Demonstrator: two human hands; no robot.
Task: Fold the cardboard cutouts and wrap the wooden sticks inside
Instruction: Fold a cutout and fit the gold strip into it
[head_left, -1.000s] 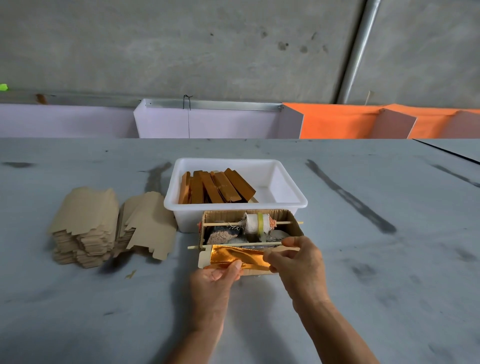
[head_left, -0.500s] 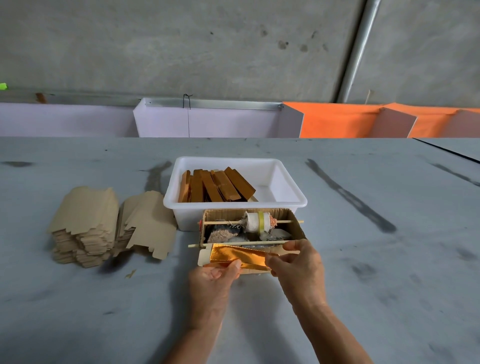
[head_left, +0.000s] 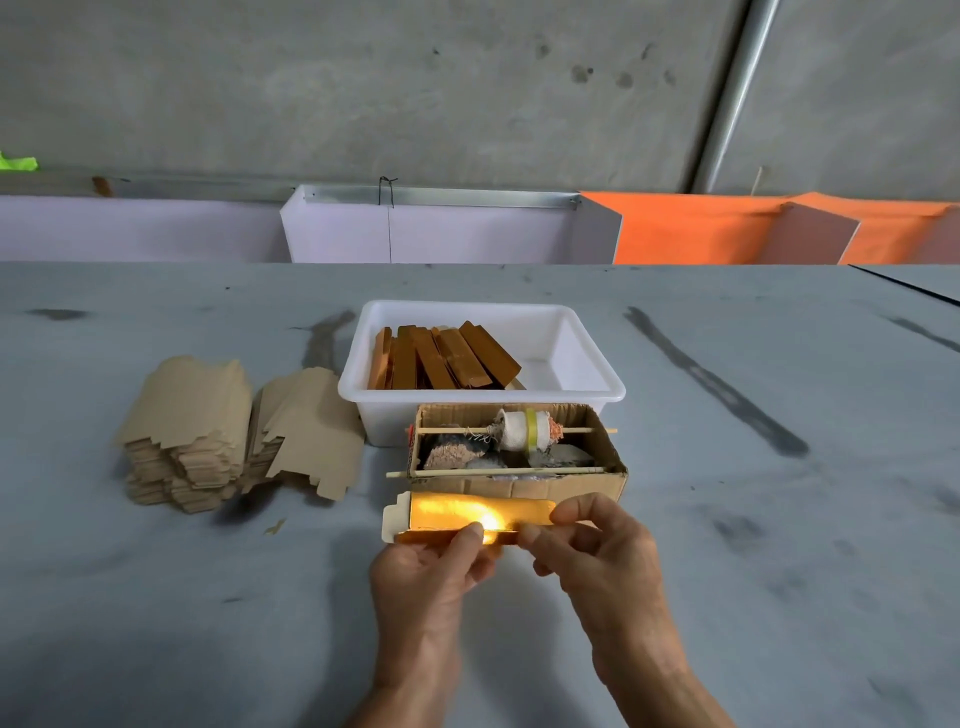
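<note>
item: shiny gold-faced cardboard cutout (head_left: 470, 512), pinched by left hand (head_left: 431, 577) and right hand (head_left: 597, 551) above the grey counter (head_left: 208, 597), now flatter than a second ago, its long flap folding over; wrapping underway.

A grey table (head_left: 727, 519) fills the lower view, its top marked with dark smears. Near its middle sits an open brown box (head_left: 545, 486) with two thin skewers (head_left: 498, 472) laid across it — one carries a white spool (head_left: 524, 429) with a yellow band, and greyish lumps lie beneath. Behind the table's far edge stand pale lilac panels (head_left: 441, 234) with a metal strip along the top, and orange panels (head_left: 727, 228) to the right. A concrete wall (head_left: 363, 88) rises behind — a grey pipe (head_left: 732, 98) runs down it. A bit of green tape (head_left: 18, 162) shows at far left.
</note>
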